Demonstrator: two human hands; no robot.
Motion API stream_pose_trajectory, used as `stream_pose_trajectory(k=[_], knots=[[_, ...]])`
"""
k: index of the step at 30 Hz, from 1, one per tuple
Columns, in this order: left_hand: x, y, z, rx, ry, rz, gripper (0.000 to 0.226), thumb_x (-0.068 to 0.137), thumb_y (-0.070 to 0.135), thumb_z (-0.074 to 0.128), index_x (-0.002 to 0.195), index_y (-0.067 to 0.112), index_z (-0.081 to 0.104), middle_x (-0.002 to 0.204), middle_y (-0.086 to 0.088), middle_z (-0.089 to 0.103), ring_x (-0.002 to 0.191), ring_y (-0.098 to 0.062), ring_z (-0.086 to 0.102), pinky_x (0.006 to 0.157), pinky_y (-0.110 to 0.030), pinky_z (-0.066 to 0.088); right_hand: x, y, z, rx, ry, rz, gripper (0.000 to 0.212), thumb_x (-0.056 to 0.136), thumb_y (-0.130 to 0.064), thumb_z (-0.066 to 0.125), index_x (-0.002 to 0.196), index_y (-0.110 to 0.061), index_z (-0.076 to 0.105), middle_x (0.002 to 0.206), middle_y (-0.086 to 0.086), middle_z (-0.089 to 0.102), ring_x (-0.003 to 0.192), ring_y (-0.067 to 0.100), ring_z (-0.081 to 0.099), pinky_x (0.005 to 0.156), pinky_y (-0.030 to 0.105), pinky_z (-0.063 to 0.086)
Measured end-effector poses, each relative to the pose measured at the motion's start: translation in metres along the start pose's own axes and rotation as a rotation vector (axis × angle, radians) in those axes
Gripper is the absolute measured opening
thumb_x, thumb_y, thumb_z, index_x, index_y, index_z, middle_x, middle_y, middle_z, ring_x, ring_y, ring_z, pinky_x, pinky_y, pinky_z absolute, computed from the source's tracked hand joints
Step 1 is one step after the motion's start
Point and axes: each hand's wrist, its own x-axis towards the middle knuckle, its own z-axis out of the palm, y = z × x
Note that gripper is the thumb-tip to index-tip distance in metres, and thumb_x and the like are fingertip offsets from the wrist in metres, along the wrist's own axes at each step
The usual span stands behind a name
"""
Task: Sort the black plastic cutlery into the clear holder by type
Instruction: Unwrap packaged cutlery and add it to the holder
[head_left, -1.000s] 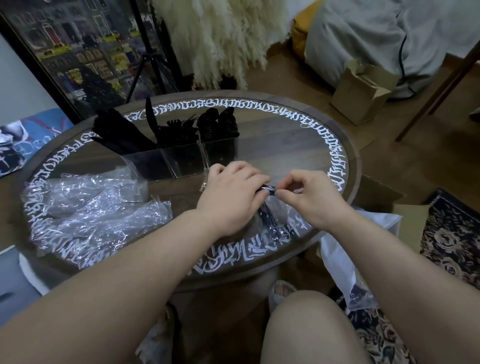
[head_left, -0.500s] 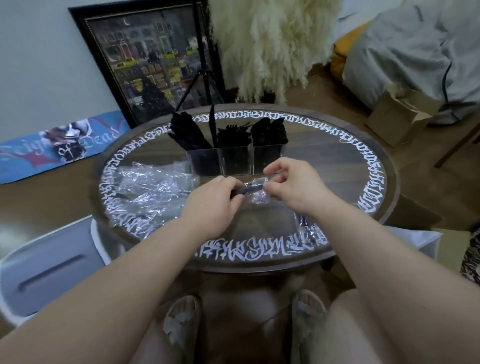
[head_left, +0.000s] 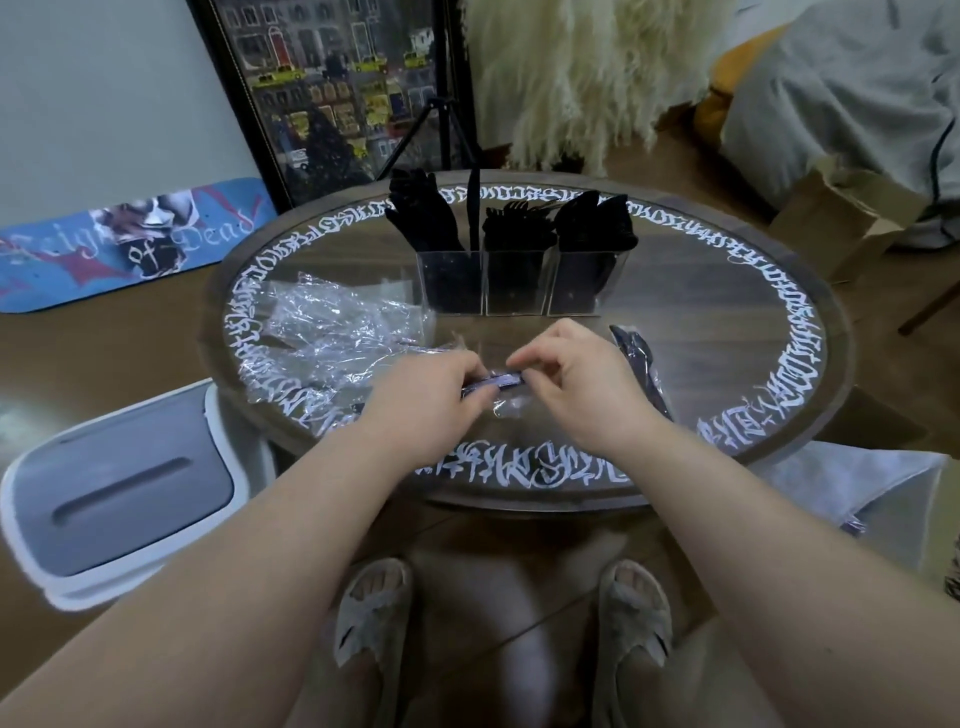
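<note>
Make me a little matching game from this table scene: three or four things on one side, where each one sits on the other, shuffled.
Things:
1. clear holder
2. empty wrappers
3. wrapped cutlery piece
4. wrapped cutlery pack

Places:
A. pinched between left hand and right hand
B. far side of the table
C. right of the hands
D. left of the hands

Pairs: 1-B, 2-D, 3-A, 4-C

Round table (head_left: 810, 270), holder (head_left: 514, 283), wrappers (head_left: 332, 327)
</note>
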Motion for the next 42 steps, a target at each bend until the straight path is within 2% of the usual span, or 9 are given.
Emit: stream_pose_trajectory(k=[7, 14, 17, 21, 25, 27, 32, 38, 42], knots=[[0.007, -0.013, 0.0, -0.071, -0.041, 0.02, 0.013, 0.094, 0.041, 0.053, 0.088, 0.03, 0.056, 0.073, 0.012, 0.056, 0.069, -0.009, 0.052, 0.057, -0.026, 0.036, 0.012, 0.004, 0.001, -0.024, -0.046, -0.043, 0.013, 0.09, -0.016, 0.063, 0.096, -0.023, 0.072, 0.087, -0.018, 0.046, 0.081, 0.005, 0.049, 0.081, 0.024, 0.045], [0.007, -0.015, 0.0, -0.09, -0.019, 0.055, 0.011, 0.093, 0.04, 0.055, 0.095, 0.031, 0.061, 0.079, 0.014, 0.059, 0.078, -0.01, 0.056, 0.067, -0.027, 0.043, 0.014, 0.003, 0.001, -0.027, -0.075, -0.047, 0.013, 0.092, -0.015, 0.059, 0.089, -0.025, 0.067, 0.085, -0.016, 0.045, 0.077, 0.003, 0.048, 0.078, 0.024, 0.043], [0.009, -0.013, -0.001, -0.184, -0.026, 0.045, 0.009, 0.094, 0.037, 0.055, 0.092, 0.031, 0.061, 0.08, 0.013, 0.062, 0.078, -0.009, 0.057, 0.07, -0.029, 0.047, 0.014, 0.005, 0.0, 0.057, -0.034, -0.034, 0.014, 0.091, -0.014, 0.06, 0.085, -0.025, 0.066, 0.085, -0.014, 0.045, 0.075, 0.001, 0.047, 0.073, 0.018, 0.039], [0.012, -0.014, -0.003, -0.211, -0.047, 0.015, 0.012, 0.096, 0.034, 0.052, 0.095, 0.029, 0.063, 0.074, 0.015, 0.056, 0.069, -0.002, 0.051, 0.059, -0.021, 0.038, 0.014, 0.006, -0.006, 0.252, 0.029, 0.022, 0.021, 0.088, -0.013, 0.064, 0.079, -0.032, 0.066, 0.088, -0.01, 0.049, 0.073, 0.0, 0.048, 0.07, 0.01, 0.04], [0.012, -0.023, -0.005, -0.219, -0.035, -0.052, 0.014, 0.097, 0.033, 0.052, 0.098, 0.027, 0.064, 0.074, 0.017, 0.055, 0.069, 0.001, 0.05, 0.057, -0.016, 0.035, 0.014, 0.009, -0.022, 0.487, 0.067, 0.121, 0.02, 0.09, -0.008, 0.06, 0.079, -0.024, 0.064, 0.074, -0.005, 0.054, 0.069, 0.008, 0.048, 0.069, 0.027, 0.046], [0.012, -0.021, -0.004, -0.201, -0.026, -0.051, 0.013, 0.095, 0.035, 0.054, 0.098, 0.027, 0.064, 0.08, 0.015, 0.06, 0.074, -0.001, 0.053, 0.062, -0.016, 0.041, 0.012, 0.01, -0.023, 0.451, 0.051, 0.124, 0.018, 0.089, -0.007, 0.059, 0.081, -0.023, 0.064, 0.071, -0.006, 0.054, 0.065, 0.006, 0.047, 0.067, 0.025, 0.044], [0.01, -0.007, 0.0, -0.098, -0.002, 0.033, 0.012, 0.091, 0.039, 0.059, 0.094, 0.028, 0.063, 0.083, 0.01, 0.063, 0.078, -0.011, 0.057, 0.069, -0.029, 0.047, 0.011, 0.006, -0.006, 0.044, -0.019, -0.062, 0.026, 0.088, -0.013, 0.062, 0.109, -0.029, 0.066, 0.077, -0.012, 0.048, 0.068, 0.002, 0.047, 0.069, 0.015, 0.039], [0.012, -0.005, 0.0, -0.135, 0.013, 0.058, 0.016, 0.092, 0.041, 0.055, 0.096, 0.031, 0.066, 0.08, 0.014, 0.063, 0.074, -0.004, 0.055, 0.067, -0.027, 0.046, 0.015, 0.007, 0.0, 0.021, 0.005, -0.059, 0.011, 0.086, -0.013, 0.066, 0.085, -0.022, 0.072, 0.078, -0.013, 0.046, 0.07, 0.002, 0.049, 0.072, 0.023, 0.043], [0.012, -0.006, 0.0, -0.181, -0.003, 0.069, 0.015, 0.095, 0.036, 0.052, 0.094, 0.029, 0.066, 0.073, 0.018, 0.057, 0.071, 0.0, 0.052, 0.062, -0.02, 0.04, 0.014, 0.009, 0.0, 0.098, 0.011, -0.034, 0.01, 0.086, -0.013, 0.067, 0.081, -0.022, 0.069, 0.08, -0.011, 0.051, 0.071, 0.002, 0.05, 0.072, 0.02, 0.043]])
